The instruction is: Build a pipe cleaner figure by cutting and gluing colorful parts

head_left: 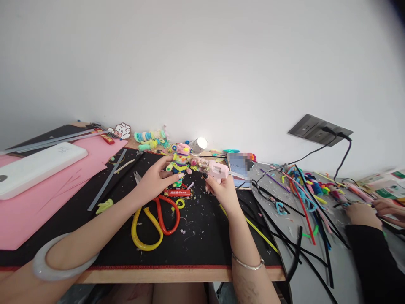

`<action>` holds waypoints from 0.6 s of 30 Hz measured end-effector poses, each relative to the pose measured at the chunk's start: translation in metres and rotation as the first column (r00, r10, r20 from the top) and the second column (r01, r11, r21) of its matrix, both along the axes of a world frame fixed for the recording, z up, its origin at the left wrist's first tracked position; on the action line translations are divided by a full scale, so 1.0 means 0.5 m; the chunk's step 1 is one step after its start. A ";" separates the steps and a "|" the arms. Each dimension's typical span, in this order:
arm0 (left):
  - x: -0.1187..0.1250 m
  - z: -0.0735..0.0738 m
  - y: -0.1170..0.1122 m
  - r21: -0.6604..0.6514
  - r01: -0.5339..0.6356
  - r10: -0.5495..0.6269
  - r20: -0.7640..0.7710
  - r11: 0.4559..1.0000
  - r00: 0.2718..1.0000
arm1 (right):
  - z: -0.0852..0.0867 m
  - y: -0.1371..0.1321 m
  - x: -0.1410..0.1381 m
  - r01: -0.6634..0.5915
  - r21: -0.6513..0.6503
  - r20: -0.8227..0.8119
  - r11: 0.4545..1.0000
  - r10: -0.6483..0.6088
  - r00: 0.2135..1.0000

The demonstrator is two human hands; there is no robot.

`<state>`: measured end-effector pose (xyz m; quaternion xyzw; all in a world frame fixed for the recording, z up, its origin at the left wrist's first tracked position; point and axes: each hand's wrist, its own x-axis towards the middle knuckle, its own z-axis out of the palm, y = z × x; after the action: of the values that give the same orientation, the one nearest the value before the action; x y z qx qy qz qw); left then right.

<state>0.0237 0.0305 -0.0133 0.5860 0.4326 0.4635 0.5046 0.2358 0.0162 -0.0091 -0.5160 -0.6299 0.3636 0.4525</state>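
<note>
My left hand (157, 177) pinches a small colourful pipe-cleaner doll (181, 159) and holds it just above the black mat (202, 236). My right hand (221, 188) is wrapped round a pink glue gun (218, 169), whose nozzle points left at the doll's side. Under the hands lie scissors with red and yellow handles (158, 221) and a small red label (179, 193). Bits of fluff speckle the mat.
A pink sheet (47, 190) with a white flat case (34, 166) lies on the left. A phone (239, 169) rests behind the glue gun. Loose pipe cleaners (300, 211) cover the right, where another person's hands (363, 211) work. A wall socket (319, 129) holds cables.
</note>
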 end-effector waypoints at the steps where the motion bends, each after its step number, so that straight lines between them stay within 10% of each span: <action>1: 0.000 0.000 0.000 0.001 -0.001 0.001 0.001 1.000 1.000 | 0.001 0.000 0.000 0.003 0.003 0.000 1.000 -0.003 1.000; 18: 0.001 0.002 0.000 0.026 0.009 -0.009 0.025 1.000 1.000 | 0.009 -0.002 0.001 0.049 0.046 0.026 0.998 -0.050 0.998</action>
<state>0.0243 0.0306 -0.0122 0.5886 0.4176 0.4741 0.5044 0.2362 0.0150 -0.0046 -0.5259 -0.6311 0.3310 0.4644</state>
